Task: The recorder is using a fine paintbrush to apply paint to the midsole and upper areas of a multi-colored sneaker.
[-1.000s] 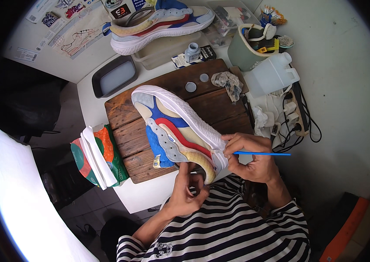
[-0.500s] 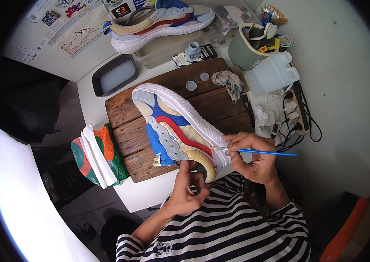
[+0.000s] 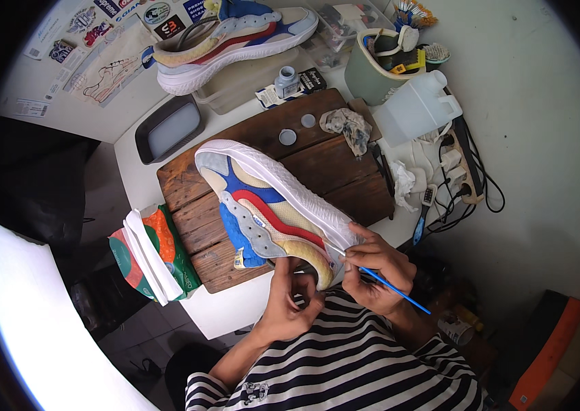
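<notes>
A multicoloured sneaker point(image 3: 269, 205) with a white sole, red and blue trim and a yellowish heel lies on its side over a dark wooden board point(image 3: 317, 164). My left hand point(image 3: 293, 298) grips its heel collar, fingers curled at the opening. In my right hand point(image 3: 379, 270) is a thin paintbrush point(image 3: 397, 291) with a blue handle, pinched between thumb and fingers. The brush's tip meets the shoe's side near the heel, just above the sole. Some of my right fingers rest against the sole's edge.
Behind the board stand an open paint jar point(image 3: 288, 82), a dark tray point(image 3: 168, 129) and the other sneaker point(image 3: 235, 44) on a clear bin. To the right are a crumpled rag point(image 3: 348, 130), a jug point(image 3: 413, 106) and a power strip point(image 3: 464, 161). A tissue pack point(image 3: 156, 253) sits left.
The brush has tilted, its handle end swinging down toward me. My right hand has shifted slightly lower and left. The whole view has moved a little; my left hand keeps its grip on the sneaker.
</notes>
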